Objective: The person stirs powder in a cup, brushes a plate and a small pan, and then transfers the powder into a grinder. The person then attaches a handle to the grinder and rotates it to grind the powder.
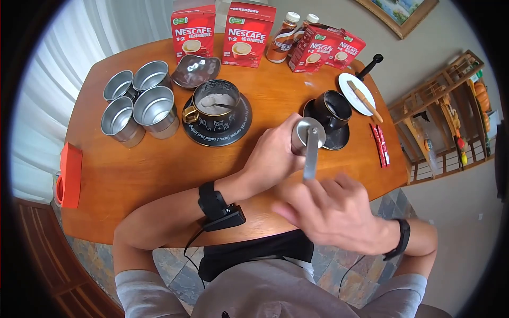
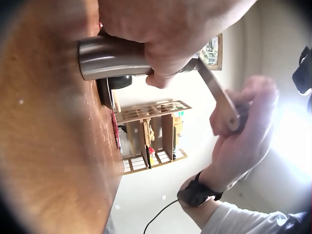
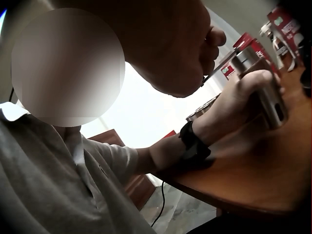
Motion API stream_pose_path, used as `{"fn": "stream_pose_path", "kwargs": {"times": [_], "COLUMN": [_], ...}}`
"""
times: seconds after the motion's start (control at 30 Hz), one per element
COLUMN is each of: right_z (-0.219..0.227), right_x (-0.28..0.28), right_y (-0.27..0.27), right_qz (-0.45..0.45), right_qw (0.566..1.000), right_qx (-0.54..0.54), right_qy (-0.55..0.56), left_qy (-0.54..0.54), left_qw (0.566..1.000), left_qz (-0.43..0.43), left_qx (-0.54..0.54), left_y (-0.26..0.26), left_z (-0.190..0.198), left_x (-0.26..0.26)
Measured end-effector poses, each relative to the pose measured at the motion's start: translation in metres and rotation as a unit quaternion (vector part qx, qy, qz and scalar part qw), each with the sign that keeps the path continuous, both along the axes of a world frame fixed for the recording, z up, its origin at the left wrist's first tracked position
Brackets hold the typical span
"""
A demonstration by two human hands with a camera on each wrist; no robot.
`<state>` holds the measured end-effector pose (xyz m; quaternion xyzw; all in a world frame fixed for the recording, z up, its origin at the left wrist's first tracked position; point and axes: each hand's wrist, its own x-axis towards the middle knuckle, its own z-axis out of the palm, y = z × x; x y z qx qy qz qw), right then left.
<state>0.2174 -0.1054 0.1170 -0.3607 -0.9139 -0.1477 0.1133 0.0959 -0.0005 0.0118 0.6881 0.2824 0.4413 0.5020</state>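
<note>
My left hand grips the metal body of a hand coffee grinder, which stands upright close over the wooden table. On top of the grinder sits a round lid with a flat steel crank that points toward me. My right hand is curled round the knob at the crank's end. Just beyond the grinder is a black cup on a dark saucer. Left of my left hand, a black-and-gold cup on a black saucer holds pale powder and a spoon.
Several steel cups cluster at the left, beside a dark wavy dish. Red Nescafe boxes and bottles line the far edge. A wooden-handled brush lies across a white plate, near red sachets.
</note>
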Motion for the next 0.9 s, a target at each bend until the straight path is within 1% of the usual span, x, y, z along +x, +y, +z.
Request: {"fn": "stream_pose_path", "kwargs": {"times": [0.03,0.1,0.13,0.17,0.2,0.27,0.33,0.37,0.4,0.47,0.53,0.6,0.67,0.73,0.8,0.83,0.87,0.9], "right_z": [0.002,0.006,0.005,0.004,0.0,0.003,0.009,0.01,0.008,0.009,-0.003,0.004,-0.007,-0.008,-0.009,-0.011,-0.009,-0.008], "right_x": [-0.012,-0.038,-0.047,-0.056,-0.058,-0.058,-0.041,-0.026,-0.007,0.025,0.07,0.088,0.106,0.109,0.103,0.095,0.086,0.076], "right_y": [0.012,0.036,0.052,0.069,0.09,0.132,0.168,0.185,0.194,0.189,0.178,0.142,0.109,0.072,0.034,0.018,0.003,-0.007], "right_qz": [0.025,0.014,0.015,0.016,0.023,0.003,-0.041,-0.076,-0.111,-0.182,-0.18,-0.257,-0.256,-0.281,-0.305,-0.284,-0.267,-0.227], "right_qw": [1.0,0.999,0.999,0.999,0.998,0.999,0.999,0.996,0.992,0.979,0.983,0.964,0.966,0.959,0.952,0.958,0.964,0.973], "right_qx": [0.005,0.02,0.004,-0.013,-0.053,0.015,-0.003,-0.021,-0.039,-0.087,-0.026,-0.065,-0.001,-0.008,-0.014,-0.006,-0.001,-0.012], "right_qy": [-0.004,-0.045,-0.043,-0.04,-0.013,-0.048,-0.028,-0.04,-0.053,-0.023,0.025,0.021,0.038,0.045,0.023,0.033,0.009,0.034], "left_qy": [-0.028,-0.067,-0.069,-0.044,-0.024,0.029,0.043,0.014,0.025,0.045,0.042,0.031,0.034,0.032,0.025,0.023,0.025,0.027], "left_qw": [0.999,0.997,0.997,0.999,0.999,0.998,0.998,1.0,0.999,0.998,0.999,0.999,0.999,0.999,0.999,0.999,0.999,0.999], "left_qz": [-0.018,-0.039,-0.039,-0.022,-0.006,0.022,0.028,0.009,0.003,-0.005,0.003,0.004,0.006,0.007,0.005,0.003,0.005,0.007], "left_qx": [-0.018,-0.026,-0.019,0.006,0.028,0.053,0.026,-0.022,-0.028,-0.037,-0.032,-0.032,-0.031,-0.031,-0.034,-0.035,-0.031,-0.026], "left_y": [0.002,-0.002,-0.002,-0.001,0.001,0.004,0.002,0.0,0.0,0.001,0.001,0.0,0.0,0.0,-0.001,-0.001,-0.001,-0.001], "left_z": [-0.002,-0.003,-0.005,-0.009,-0.011,-0.012,-0.003,0.006,0.007,0.009,0.008,0.008,0.008,0.008,0.009,0.009,0.008,0.007], "left_x": [0.0,-0.009,-0.011,-0.006,-0.001,0.006,0.004,0.0,-0.001,-0.002,-0.002,-0.001,-0.001,-0.001,-0.001,-0.002,-0.002,-0.002]}}
